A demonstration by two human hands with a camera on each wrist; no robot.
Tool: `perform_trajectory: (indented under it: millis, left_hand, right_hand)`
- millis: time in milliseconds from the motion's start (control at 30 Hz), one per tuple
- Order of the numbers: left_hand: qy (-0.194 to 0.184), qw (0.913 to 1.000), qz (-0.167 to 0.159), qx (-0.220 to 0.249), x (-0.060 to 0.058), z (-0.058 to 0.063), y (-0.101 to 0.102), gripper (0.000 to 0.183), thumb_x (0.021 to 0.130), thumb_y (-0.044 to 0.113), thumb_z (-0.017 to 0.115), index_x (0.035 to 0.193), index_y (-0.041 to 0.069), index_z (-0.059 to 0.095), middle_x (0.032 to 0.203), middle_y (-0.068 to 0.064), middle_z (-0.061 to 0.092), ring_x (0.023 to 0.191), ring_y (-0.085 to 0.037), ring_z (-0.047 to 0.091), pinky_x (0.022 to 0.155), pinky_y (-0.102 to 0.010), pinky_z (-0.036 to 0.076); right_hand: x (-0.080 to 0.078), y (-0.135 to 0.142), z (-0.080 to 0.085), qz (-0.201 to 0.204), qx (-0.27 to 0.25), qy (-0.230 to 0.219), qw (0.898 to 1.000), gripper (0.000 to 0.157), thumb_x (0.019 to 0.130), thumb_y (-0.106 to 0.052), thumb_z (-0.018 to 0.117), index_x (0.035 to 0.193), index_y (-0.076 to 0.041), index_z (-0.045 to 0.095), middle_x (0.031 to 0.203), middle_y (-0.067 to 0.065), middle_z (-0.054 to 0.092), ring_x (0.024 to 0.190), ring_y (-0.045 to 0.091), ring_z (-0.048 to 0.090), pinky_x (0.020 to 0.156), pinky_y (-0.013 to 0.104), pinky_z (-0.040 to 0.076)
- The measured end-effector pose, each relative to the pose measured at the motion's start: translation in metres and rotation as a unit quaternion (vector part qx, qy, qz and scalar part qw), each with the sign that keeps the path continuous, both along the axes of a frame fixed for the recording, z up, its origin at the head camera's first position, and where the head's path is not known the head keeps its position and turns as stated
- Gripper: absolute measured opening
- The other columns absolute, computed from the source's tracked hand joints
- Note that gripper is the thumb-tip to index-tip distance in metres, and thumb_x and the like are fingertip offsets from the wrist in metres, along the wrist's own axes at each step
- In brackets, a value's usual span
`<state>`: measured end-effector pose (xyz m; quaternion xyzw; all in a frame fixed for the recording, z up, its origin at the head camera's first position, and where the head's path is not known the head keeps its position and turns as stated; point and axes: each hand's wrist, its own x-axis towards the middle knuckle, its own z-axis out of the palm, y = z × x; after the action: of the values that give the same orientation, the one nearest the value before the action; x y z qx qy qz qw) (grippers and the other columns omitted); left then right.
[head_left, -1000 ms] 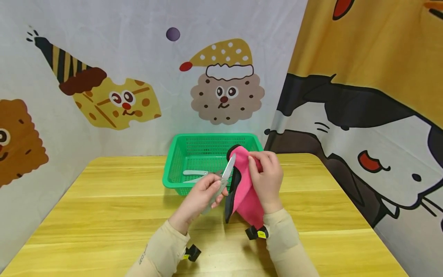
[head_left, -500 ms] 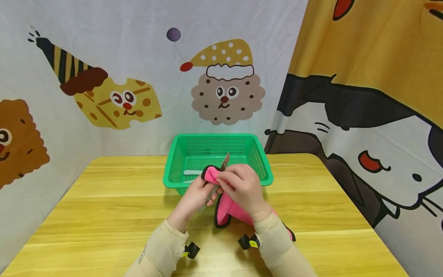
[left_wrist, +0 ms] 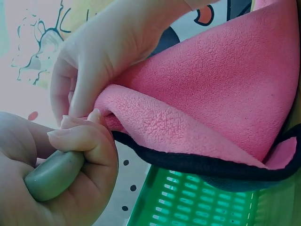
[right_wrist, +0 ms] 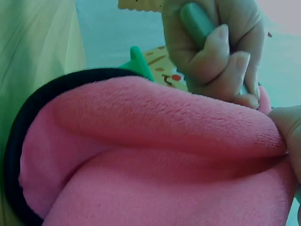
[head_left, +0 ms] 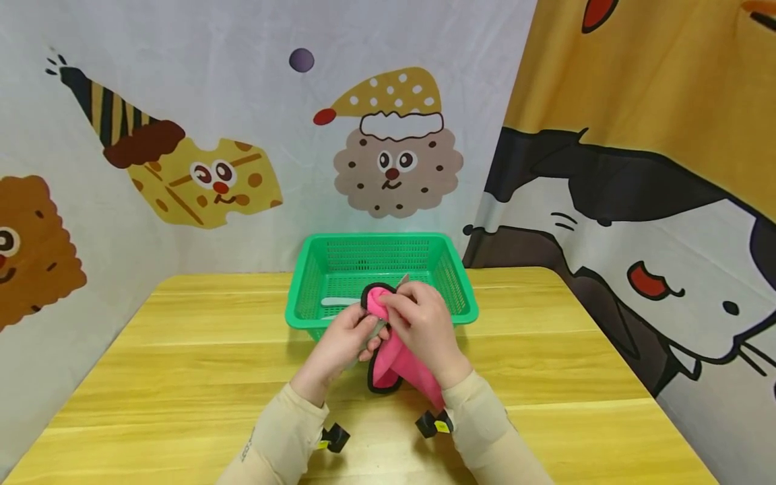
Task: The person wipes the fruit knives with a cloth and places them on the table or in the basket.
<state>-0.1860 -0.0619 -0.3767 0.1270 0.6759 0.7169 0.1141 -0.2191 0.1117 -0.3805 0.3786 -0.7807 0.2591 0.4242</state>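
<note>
My left hand (head_left: 342,337) grips a knife by its grey-green handle (left_wrist: 54,176), the butt of which sticks out of the curled fingers. Only the tip of the blade (head_left: 405,277) shows, past the right hand; cloth and fingers hide the rest. A pink plush cloth (left_wrist: 216,89) with black edging is folded over the blade. With thumb and fingers my right hand (head_left: 427,330) pinches it there, close beside the left fingers. The loose part of the cloth hangs below the hands, as the right wrist view also shows.
A green plastic basket (head_left: 388,237) stands at the back of the wooden table (head_left: 194,377), just beyond the hands. Inside it lies a light-handled knife (head_left: 339,302), partly hidden. A printed curtain (head_left: 242,81) hangs behind the table.
My right hand has moved left and brought the cloth over the knife's blade, which was bare a second ago. The left hand keeps its grip on the handle. Since half a second ago little has shifted.
</note>
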Motion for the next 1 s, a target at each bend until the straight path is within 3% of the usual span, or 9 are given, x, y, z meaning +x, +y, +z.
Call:
perform_trajectory:
  millis: [167,500,633,767,867,1000]
  left_hand:
    - [-0.001,0.9998,-0.014,-0.014,0.001,-0.001,0.003,0.017,0.107,0.010,0.042,0.098,-0.004,0.047,0.084,-0.011,0.059,0.059,-0.011,0.045,0.049,-0.018,0.037]
    - [-0.005,0.9988,-0.041,-0.025,0.006,0.000,0.005,0.018,0.107,0.012,0.041,0.099,-0.002,0.048,0.085,-0.010,0.061,0.061,-0.010,0.047,0.051,-0.019,0.040]
    - [0.009,0.9978,-0.064,-0.012,0.007,0.004,-0.001,0.020,0.108,0.014,0.040,0.102,-0.003,0.048,0.087,-0.012,0.060,0.062,-0.012,0.048,0.053,-0.020,0.041]
    - [0.016,0.9970,-0.072,0.022,0.004,0.008,-0.010,0.022,0.108,0.015,0.039,0.105,-0.006,0.047,0.089,-0.013,0.059,0.062,-0.011,0.048,0.051,-0.019,0.041]
    - [0.010,0.9969,-0.066,0.042,0.002,0.011,-0.015,0.025,0.109,0.016,0.038,0.109,-0.008,0.047,0.090,-0.013,0.059,0.062,-0.011,0.048,0.051,-0.018,0.041]
    - [0.007,0.9977,-0.046,0.050,-0.001,0.010,-0.019,0.027,0.109,0.016,0.037,0.111,-0.010,0.046,0.091,-0.012,0.059,0.062,-0.011,0.048,0.052,-0.019,0.042]
  right_hand:
    - [-0.008,0.011,-0.005,-0.037,-0.038,-0.009,0.999,0.021,0.080,0.002,0.077,0.097,-0.010,0.077,0.089,0.008,0.059,0.080,0.026,0.060,0.071,0.041,0.051]
    - [-0.022,0.037,-0.005,-0.090,-0.083,-0.030,0.992,0.018,0.082,0.002,0.076,0.097,-0.008,0.077,0.088,0.010,0.059,0.077,0.027,0.057,0.065,0.039,0.048]
    - [-0.026,0.050,-0.002,-0.145,-0.126,-0.040,0.981,0.013,0.084,-0.001,0.074,0.097,-0.005,0.076,0.090,0.012,0.059,0.079,0.028,0.058,0.064,0.040,0.049]
    - [-0.025,0.063,0.005,-0.180,-0.205,-0.026,0.962,0.011,0.087,-0.003,0.071,0.097,-0.003,0.075,0.092,0.014,0.060,0.083,0.029,0.058,0.066,0.035,0.047]
    - [-0.022,0.067,0.011,-0.167,-0.252,0.003,0.953,0.010,0.089,-0.002,0.069,0.097,-0.002,0.075,0.092,0.016,0.059,0.086,0.030,0.057,0.071,0.027,0.044]
    - [-0.013,0.059,0.025,-0.089,-0.274,0.072,0.955,0.009,0.085,0.002,0.069,0.093,0.002,0.075,0.085,0.021,0.057,0.078,0.034,0.053,0.072,0.022,0.039]
